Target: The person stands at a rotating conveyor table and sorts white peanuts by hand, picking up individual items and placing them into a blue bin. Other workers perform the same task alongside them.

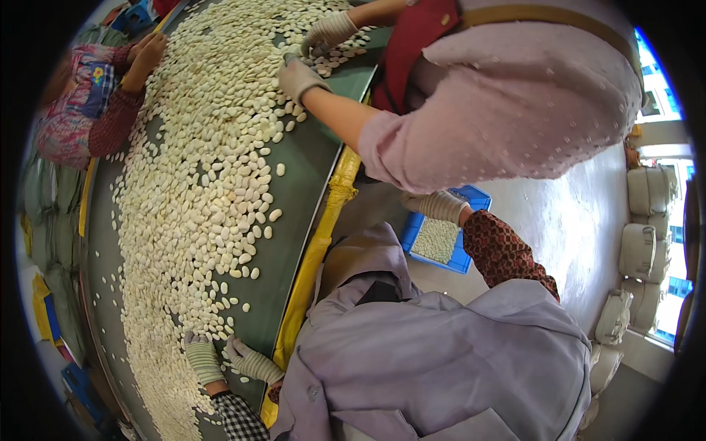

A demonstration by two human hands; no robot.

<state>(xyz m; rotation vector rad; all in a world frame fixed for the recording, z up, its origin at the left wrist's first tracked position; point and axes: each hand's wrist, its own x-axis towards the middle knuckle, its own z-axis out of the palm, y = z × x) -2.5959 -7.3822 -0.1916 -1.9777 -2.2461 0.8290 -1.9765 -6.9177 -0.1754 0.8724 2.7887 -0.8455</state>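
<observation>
My left hand (253, 362), in a striped knit glove, is at the near edge of a green conveyor belt (292, 187). Its fingertips are close to a thick spread of white beans (187, 220); whether they pinch one is unclear. Over a blue plastic crate (463, 263) on the floor is my right hand (438, 206), also gloved, below a patterned red-brown sleeve. Its fingertips are partly lost in shadow, so any grip cannot be made out. Inside the crate lie small pale beans or bean pieces (436, 241). My grey coat (441, 353) fills the lower middle.
A co-worker's gloved hands (306, 60) work among the beans at the top. Another person's gloved hand (204, 358) touches beans beside my left hand. Across the belt is a third person (94, 105). Yellow wrapping (317, 253) covers the belt's edge. Sacks (640, 251) line the right side.
</observation>
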